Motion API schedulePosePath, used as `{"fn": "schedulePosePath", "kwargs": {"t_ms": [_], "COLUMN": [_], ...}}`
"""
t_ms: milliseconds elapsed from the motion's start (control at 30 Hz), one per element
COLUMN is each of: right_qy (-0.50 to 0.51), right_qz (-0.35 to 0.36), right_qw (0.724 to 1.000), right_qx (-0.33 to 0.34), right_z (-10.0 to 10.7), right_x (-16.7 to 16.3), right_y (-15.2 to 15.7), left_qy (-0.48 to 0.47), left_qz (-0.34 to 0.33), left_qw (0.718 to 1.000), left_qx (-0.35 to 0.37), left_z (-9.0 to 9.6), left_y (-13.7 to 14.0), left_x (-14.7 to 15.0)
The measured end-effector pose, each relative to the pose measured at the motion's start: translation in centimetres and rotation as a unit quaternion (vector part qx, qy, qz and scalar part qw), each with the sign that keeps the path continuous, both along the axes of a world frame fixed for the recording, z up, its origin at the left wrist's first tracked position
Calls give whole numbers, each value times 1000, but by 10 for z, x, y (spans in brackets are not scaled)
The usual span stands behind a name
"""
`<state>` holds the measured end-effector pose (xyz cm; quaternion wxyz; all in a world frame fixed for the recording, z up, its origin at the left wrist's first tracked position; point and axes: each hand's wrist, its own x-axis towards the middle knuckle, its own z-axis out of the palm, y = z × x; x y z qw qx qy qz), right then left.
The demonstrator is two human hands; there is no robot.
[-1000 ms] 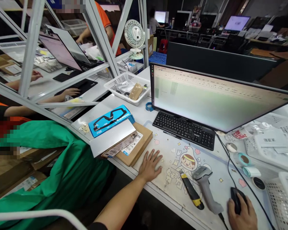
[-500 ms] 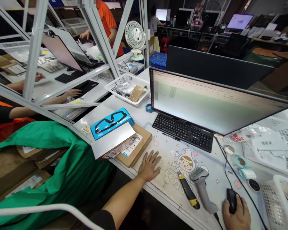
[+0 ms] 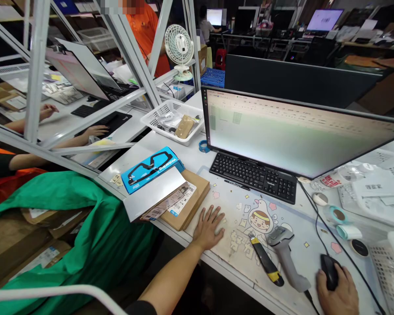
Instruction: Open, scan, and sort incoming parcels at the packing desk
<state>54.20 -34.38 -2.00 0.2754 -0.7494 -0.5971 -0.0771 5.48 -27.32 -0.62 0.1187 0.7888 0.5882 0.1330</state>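
Mouse-clicking seems the current step: right hand (image 3: 340,292) cupped over the computer mouse (image 3: 328,272), left hand (image 3: 207,229) apart, flat near the front edge of the surface (image 3: 188,158); another click would need light finger pressure.

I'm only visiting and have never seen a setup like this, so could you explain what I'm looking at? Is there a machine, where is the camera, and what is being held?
No robot here: these are a person's own bare hands. One camera, worn on the head, looks forward and down. The left hand lies flat, fingers spread, on a printed desk mat, holding nothing. The right hand rests over a black mouse. Between them lie a yellow-and-black cutter and a grey handheld scanner. Further back are a keyboard and a monitor; beside the left hand, a brown cardboard box. The hand beyond the metal frame is another person's.
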Motion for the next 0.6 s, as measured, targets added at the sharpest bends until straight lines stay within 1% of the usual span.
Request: {"fn": "schedulePosePath", "kwargs": {"t_ms": [133, 367, 600], "right_qy": [5, -12, -10], "right_qz": [-9, 28, 32], "right_qw": [1000, 1000, 999], "right_qx": [-5, 6, 1], "right_z": [1, -2, 1], "right_x": [-2, 3, 1], "right_y": [-1, -1, 0], "left_qy": [0, -2, -6], "left_qz": [-2, 2, 1], "left_qw": [1000, 1000, 1000], "left_qx": [-1, -2, -16], "left_z": [0, -1, 0], "left_y": [0, 0, 0], "left_x": [0, 1, 0]}}
